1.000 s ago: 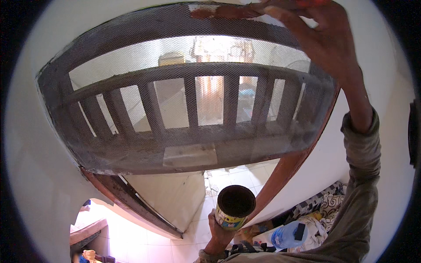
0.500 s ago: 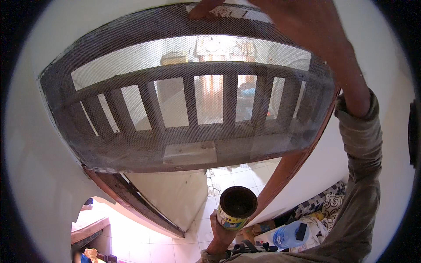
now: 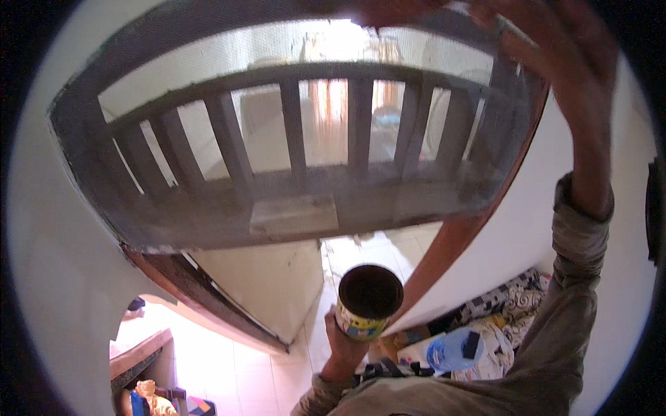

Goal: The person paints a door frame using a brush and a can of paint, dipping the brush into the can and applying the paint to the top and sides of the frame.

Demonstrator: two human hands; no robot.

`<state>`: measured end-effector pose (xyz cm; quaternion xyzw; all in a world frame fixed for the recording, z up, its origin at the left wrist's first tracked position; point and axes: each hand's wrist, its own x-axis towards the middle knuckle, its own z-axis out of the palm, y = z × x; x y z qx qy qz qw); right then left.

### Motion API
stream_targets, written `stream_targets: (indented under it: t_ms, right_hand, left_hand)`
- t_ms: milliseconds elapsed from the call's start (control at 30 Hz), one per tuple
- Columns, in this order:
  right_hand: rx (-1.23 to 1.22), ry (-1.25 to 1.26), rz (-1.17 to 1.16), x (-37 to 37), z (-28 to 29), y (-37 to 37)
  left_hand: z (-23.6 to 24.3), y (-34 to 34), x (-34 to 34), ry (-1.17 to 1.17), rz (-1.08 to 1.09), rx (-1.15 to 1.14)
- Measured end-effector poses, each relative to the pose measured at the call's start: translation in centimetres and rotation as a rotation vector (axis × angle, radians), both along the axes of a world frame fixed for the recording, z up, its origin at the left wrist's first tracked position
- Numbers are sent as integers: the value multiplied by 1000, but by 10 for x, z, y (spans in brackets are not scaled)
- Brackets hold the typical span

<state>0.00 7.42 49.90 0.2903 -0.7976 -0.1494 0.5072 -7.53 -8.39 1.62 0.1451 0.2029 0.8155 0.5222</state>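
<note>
My left hand (image 3: pixel 343 343) is wrapped round the side of an open tin can (image 3: pixel 356 326) with a patterned yellow, white and blue label. The can stands upright, its dark inside facing up; its contents are too dark to make out. Raised at the upper right, my right hand (image 3: pixel 555 48) is in front of the dark upper frame of a mesh-covered wooden panel (image 3: pixel 229 197) with upright slats. Its fingers are blurred and partly cut off by the top edge. A dark reddish-brown blurred shape (image 3: pixel 402 12) lies left of that hand; I cannot tell what it is.
Below the panel, a reddish-brown door frame (image 3: pixel 437 274) surrounds an opening with a pale door leaf (image 3: pixel 263 284) on its left. A blue plastic water bottle (image 3: pixel 454 350) and patterned cloths (image 3: pixel 524 301) are low on the right. A bench-like piece (image 3: pixel 142 353) is low left.
The panel now appears higher in view. My right hand has shifted rightward from the panel's top middle. My left hand still holds the can, which appears a little higher.
</note>
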Motion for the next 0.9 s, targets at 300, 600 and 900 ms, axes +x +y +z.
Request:
stream_targets:
  t_ms: [300, 600, 900]
  right_hand:
    - [-528, -931, -192, 30, -158, -10]
    - [-322, -1155, -578, 15, -207, -18]
    - [-574, -1014, -371, 35, -190, 9]
  left_hand:
    - [38, 6, -7, -286, -89, 13]
    - [43, 3, 10, 280, 138, 112]
    - [43, 8, 8, -106, -63, 222]
